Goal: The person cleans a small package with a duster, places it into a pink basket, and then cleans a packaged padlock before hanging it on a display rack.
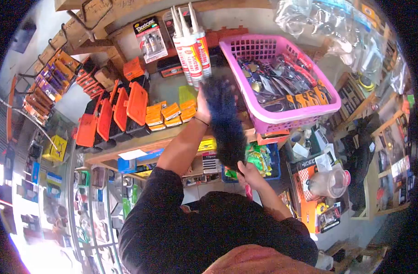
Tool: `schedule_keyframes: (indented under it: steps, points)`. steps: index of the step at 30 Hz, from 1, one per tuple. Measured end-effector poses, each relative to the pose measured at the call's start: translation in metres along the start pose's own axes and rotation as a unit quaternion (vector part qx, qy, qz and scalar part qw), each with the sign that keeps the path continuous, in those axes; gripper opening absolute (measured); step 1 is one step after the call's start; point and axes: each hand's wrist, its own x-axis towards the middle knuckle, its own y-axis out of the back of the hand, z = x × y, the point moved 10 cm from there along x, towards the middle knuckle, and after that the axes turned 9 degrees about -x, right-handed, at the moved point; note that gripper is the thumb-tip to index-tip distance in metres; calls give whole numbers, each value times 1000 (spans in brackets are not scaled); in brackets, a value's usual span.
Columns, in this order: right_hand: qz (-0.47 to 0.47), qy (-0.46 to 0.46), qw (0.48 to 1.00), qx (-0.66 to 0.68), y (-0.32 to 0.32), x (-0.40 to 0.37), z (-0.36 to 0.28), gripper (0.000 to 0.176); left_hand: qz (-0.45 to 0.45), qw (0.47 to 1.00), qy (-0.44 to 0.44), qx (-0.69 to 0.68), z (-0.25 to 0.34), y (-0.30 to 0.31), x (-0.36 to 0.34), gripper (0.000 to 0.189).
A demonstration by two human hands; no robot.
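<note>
A dark, bushy duster (225, 123) stretches up from my right hand (250, 176), whose fingers are wrapped round its lower end. My left hand (203, 107) is at the duster's upper left side, beside the white sealant tubes (190, 52); its fingers are mostly hidden behind the dark bristles. Right of the duster stands a pink basket (291, 114) full of packaged tools. Small orange boxes (171, 112) lie on the shelf just left of my left wrist.
Open orange-lidded cases (136, 104) line the shelf's left part. Below the shelf is a blue crate (275, 162) with green packets. A clear jar (330, 183) sits at the lower right. Plastic bags (332, 27) hang at the upper right, and metal racks stand at the left.
</note>
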Motion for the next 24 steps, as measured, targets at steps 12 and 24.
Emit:
schedule_keyframes:
  steps: [12,24]
  points:
    - [73,-4,995,73,13,3,11,35,69,990,-55,-107,4,-6,1,79]
    - [9,-51,999,4,-17,-18,11,41,-62,993,8,-97,-5,-13,4,74]
